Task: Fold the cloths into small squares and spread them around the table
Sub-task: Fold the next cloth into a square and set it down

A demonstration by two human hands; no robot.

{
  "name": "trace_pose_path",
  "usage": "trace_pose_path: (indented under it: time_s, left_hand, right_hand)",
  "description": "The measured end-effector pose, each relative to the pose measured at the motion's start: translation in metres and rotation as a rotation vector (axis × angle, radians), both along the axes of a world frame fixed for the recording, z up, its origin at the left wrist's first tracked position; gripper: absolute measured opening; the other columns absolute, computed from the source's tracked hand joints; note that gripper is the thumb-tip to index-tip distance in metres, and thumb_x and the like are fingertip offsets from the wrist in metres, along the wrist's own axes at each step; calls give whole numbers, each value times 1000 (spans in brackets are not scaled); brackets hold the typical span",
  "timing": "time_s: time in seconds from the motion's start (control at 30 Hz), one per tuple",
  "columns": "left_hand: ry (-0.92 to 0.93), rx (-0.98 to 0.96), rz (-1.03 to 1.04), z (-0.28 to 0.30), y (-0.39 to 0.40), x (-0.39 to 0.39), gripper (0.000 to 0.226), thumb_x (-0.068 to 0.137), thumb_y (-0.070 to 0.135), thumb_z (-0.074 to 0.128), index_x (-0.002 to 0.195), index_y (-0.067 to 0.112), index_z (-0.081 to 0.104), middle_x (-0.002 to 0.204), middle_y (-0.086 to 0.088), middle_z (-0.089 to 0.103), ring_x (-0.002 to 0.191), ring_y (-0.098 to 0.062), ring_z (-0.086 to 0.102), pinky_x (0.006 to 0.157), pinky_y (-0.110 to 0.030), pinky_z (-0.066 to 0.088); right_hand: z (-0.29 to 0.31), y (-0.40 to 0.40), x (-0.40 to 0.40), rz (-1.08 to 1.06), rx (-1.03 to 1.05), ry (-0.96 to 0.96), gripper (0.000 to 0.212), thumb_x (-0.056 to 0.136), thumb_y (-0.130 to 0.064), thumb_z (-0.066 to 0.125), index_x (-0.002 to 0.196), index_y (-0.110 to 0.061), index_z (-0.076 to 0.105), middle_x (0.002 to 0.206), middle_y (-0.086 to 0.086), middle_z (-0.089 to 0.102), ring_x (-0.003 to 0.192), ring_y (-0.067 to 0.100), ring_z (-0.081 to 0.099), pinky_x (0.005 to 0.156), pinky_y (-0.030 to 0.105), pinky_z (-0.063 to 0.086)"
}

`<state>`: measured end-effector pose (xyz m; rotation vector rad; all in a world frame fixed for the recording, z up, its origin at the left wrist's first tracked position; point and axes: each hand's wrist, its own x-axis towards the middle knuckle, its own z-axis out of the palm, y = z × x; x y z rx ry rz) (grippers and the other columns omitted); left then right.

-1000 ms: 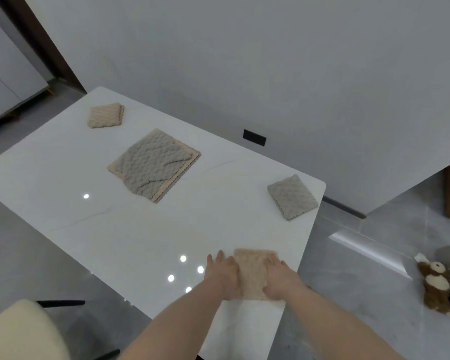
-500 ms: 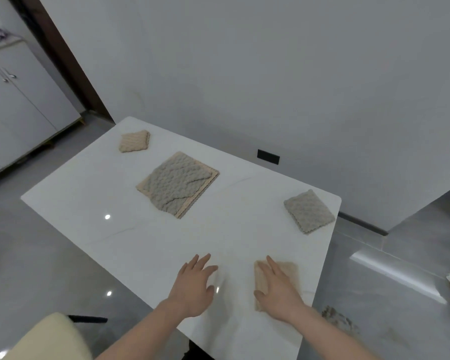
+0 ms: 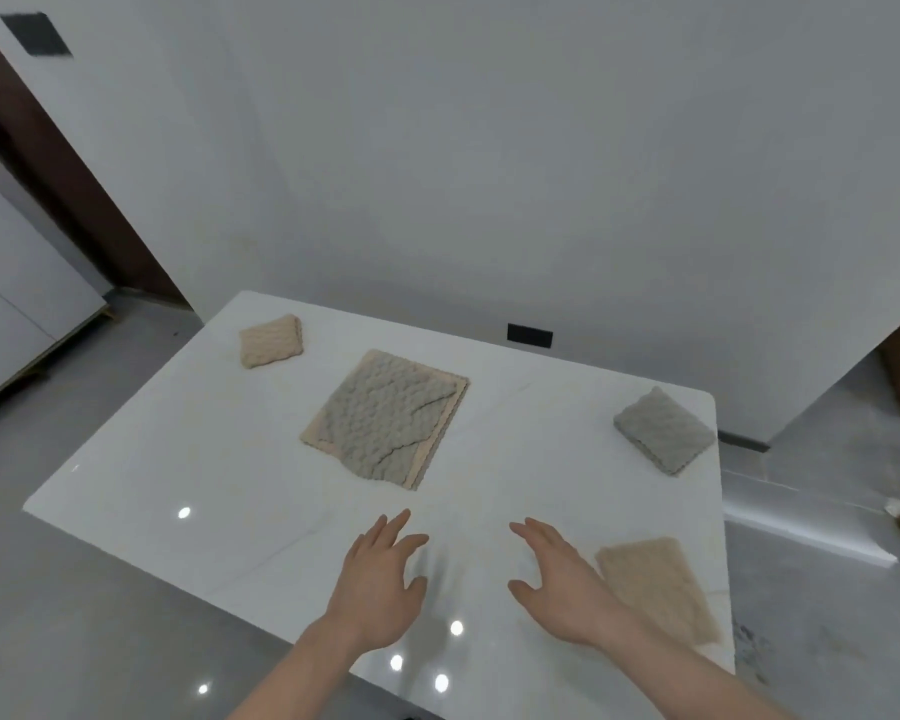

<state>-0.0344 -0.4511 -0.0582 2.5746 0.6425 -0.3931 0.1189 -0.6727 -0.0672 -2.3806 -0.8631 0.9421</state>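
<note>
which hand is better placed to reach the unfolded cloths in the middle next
Left, probably. The left hand is open, with its fingers pointing at the near edge of the unfolded cloth stack. The right hand, also open, sits farther right beside the folded beige cloth.

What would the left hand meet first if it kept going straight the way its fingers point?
Probably the near edge of the unfolded cloth stack mid-table. The left hand points up and slightly right across bare table; its height above the surface is unclear.
</note>
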Motion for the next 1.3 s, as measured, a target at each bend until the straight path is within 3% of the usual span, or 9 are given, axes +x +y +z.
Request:
trace_pose_path:
  time_s: [0.3, 0.93, 1.3]
  left_hand:
    - [-11, -24, -27, 8, 74, -54, 57, 99, 39, 50, 154, 37, 37, 171, 10, 7, 159, -18, 2, 128, -37, 8]
    - [-57, 15, 66, 24, 155, -98, 56, 98, 43, 53, 152, 37, 41, 171, 10, 10, 158, -17, 10, 127, -34, 14]
    - [-33, -18, -144, 11, 296, -59, 57, 100, 42, 51, 155, 36, 38, 171, 9, 7, 158, -17, 7, 127, -33, 12]
  right_hand:
    - [22, 69, -59, -31, 31, -14, 73, 98, -41, 57, 161, -34, 20, 169, -12, 6, 154, 10, 18, 123, 25, 19]
    - [28, 138, -89, 62, 27, -33, 73, 98, -40, 58, 160, -30, 22, 170, -8, 6, 154, 15, 19, 122, 25, 20]
    - [9, 262, -94, -165, -42, -50, 71, 98, -38, 59, 160, -26, 26, 169, -5, 12, 152, 17, 25, 120, 24, 21]
